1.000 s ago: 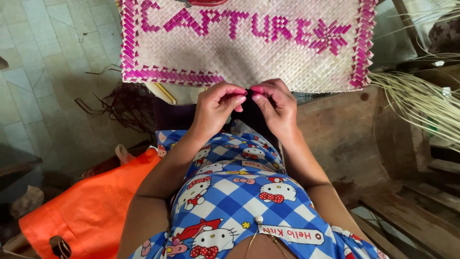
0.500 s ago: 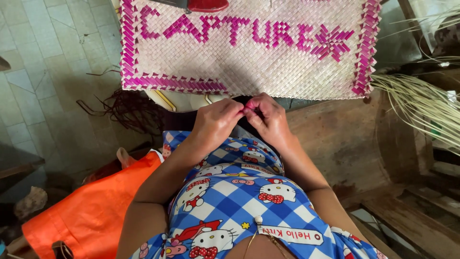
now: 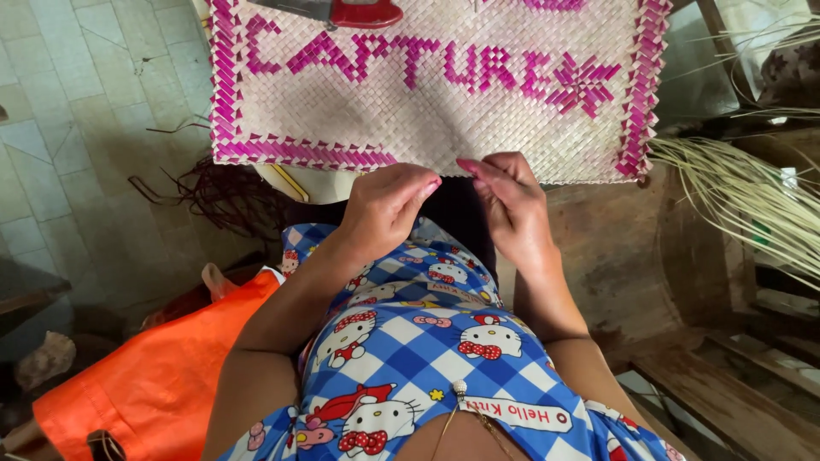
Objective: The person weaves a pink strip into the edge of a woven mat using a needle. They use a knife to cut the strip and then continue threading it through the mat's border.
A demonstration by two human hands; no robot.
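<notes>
hands [image 3: 448,205] touching, woven mat [image 3: 427,94] edge

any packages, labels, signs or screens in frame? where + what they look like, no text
Woven mat: top centre, above both hands; rectangular, pale straw with magenta border, magenta woven lettering and a star motif, sign-like.
Orange bag: lower left on the floor; crumpled orange sheet material, no print visible.
Label strip: bottom centre on the blue checked garment; narrow, white, red lettering.
No screens in view.
</notes>
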